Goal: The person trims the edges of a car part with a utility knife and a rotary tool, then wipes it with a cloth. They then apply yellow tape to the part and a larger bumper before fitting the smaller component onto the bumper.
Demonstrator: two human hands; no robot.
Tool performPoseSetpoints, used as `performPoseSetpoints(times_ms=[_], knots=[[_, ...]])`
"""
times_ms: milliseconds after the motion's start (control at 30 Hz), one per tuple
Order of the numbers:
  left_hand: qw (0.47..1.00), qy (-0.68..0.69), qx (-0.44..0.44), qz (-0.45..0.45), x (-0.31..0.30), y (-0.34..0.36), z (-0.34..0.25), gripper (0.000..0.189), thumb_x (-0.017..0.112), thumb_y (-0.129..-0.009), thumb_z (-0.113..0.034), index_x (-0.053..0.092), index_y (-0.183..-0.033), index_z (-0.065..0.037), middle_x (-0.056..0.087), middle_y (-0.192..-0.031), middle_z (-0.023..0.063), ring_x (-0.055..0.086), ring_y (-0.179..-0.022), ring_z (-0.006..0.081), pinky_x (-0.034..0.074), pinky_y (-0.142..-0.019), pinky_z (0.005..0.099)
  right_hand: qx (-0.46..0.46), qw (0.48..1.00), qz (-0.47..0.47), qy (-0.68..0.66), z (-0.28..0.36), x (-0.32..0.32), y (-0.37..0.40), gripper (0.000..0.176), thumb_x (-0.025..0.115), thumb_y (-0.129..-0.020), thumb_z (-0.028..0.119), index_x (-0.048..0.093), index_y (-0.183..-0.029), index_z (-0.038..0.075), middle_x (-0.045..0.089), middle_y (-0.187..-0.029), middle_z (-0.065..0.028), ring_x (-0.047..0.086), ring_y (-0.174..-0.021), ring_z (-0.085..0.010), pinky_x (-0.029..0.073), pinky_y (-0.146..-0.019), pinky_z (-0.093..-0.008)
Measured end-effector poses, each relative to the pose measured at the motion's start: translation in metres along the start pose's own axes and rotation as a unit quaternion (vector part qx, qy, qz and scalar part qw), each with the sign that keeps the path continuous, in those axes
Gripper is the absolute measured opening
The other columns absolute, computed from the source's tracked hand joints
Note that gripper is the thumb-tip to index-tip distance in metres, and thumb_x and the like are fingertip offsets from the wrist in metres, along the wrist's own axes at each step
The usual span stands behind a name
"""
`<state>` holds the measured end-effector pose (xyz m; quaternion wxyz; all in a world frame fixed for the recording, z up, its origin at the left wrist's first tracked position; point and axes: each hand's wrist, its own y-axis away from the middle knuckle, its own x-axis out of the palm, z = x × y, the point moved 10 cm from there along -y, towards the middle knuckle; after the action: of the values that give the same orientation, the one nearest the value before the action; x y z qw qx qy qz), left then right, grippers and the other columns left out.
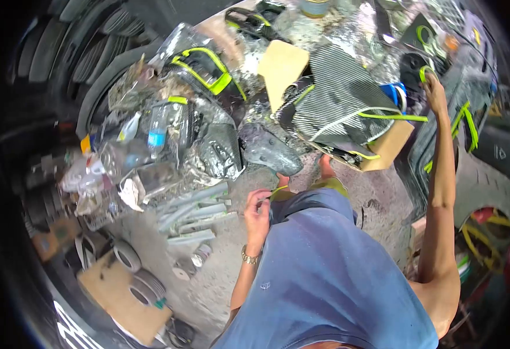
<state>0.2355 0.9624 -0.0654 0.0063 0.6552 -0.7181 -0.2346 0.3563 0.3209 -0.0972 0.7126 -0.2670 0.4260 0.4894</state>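
My right hand (435, 96) reaches far forward on the right, its fingers closed on a loop of yellow-green tape (424, 74), possibly a roll. Low by my left thigh, my left hand (257, 208) has its fingers curled in. A thin yellow-green strip (278, 189) shows at its fingertips, apparently pinched there. Ahead of me a carbon-weave panel (339, 78) leans over a cardboard box (389, 150), with yellow-green tape along some edges. Left of it lies a dark part edged in yellow-green tape (217, 81).
Crumpled plastic film, a water bottle (157, 131) and a dark moulded part (270, 152) crowd the left and middle. Grey strips (194, 209) and a small can (201, 254) lie on the floor. Tape rolls (127, 256) rest by a cardboard sheet (121, 296). A dark car panel (414, 151) stands right.
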Motion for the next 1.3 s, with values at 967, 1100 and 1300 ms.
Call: performPoseSetpoints(times_ms=[967,1100,1300], knots=[[0.985,0.054,0.070,0.145,0.006,-0.025,0.010,0.032,0.054,-0.082,0.005,0.059,-0.112,-0.004,0.053,-0.117,0.0113,0.054,-0.106,0.0230,0.046,-0.085,0.0307,-0.044,0.901,0.341,-0.266,0.363,0.201,0.278,0.013,0.063,-0.087,0.014,0.061,-0.088,0.001,0.062,-0.079,-0.0046,0.058,-0.075,-0.0145,0.045,-0.070,-0.0296],[0.976,-0.162,0.129,-0.065,-0.027,-0.078,0.027,0.053,0.055,-0.083,-0.005,0.038,-0.133,0.004,0.047,-0.129,0.0218,0.043,-0.122,0.0359,0.031,-0.104,0.0437,0.162,0.851,0.243,-0.437,0.263,0.274,0.293,0.018,0.060,-0.090,0.022,0.060,-0.099,0.006,0.062,-0.089,-0.0033,0.058,-0.082,-0.0154,0.047,-0.069,-0.0305],[0.928,-0.364,0.081,-0.001,-0.001,-0.143,0.069,0.053,0.060,-0.081,-0.011,0.044,-0.130,0.000,0.052,-0.124,0.0202,0.049,-0.114,0.0360,0.036,-0.098,0.0454,0.403,0.672,0.217,-0.582,0.226,0.311,0.324,0.052,0.059,-0.091,0.028,0.035,-0.137,0.020,0.039,-0.127,-0.0029,0.051,-0.106,-0.0222,0.050,-0.084,-0.0384]])
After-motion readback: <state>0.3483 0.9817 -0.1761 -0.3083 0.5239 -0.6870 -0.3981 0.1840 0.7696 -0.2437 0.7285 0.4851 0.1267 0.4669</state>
